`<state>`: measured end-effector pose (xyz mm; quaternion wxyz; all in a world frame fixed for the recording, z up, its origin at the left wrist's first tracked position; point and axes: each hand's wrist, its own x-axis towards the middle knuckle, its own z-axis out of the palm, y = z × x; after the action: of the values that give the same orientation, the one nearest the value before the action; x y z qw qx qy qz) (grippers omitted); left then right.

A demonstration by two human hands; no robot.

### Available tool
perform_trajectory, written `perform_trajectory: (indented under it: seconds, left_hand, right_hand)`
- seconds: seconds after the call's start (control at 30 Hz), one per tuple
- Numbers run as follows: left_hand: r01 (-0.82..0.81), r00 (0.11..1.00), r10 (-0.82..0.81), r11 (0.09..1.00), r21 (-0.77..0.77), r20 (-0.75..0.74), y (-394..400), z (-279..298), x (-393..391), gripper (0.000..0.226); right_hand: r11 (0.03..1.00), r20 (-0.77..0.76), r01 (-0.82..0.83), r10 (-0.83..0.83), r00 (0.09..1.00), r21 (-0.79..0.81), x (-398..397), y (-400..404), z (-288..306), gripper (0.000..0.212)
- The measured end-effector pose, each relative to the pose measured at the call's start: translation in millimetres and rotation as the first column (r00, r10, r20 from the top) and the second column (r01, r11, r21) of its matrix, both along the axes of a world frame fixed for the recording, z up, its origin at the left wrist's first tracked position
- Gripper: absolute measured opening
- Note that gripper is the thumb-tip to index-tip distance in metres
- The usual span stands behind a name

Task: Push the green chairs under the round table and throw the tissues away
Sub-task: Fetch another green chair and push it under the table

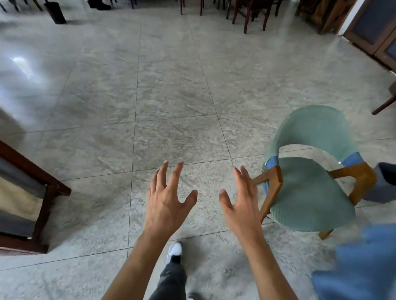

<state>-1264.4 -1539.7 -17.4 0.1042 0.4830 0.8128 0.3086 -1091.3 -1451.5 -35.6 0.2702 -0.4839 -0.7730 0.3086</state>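
Green chair (311,180), with wooden arms and blue tape on its backrest posts, is seen just to the right of the right hand (242,203), its near armrest close behind the fingers. Both hands are held out empty over the grey tiled floor (149,100), fingers spread wide. The left hand (168,201) is held level with the right, a gap between them.
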Motion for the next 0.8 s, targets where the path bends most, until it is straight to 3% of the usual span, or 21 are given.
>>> perform_trajectory:
  seconds: [0.8]
  left_hand:
    - [0.236, 0.970, -0.235, 0.972, -0.016, 0.060, 339, 0, -192, 0.082]
  right_hand:
    - [0.973, 0.075, 0.222, -0.226, 0.971, 0.057, -182, 289, 10, 0.067]
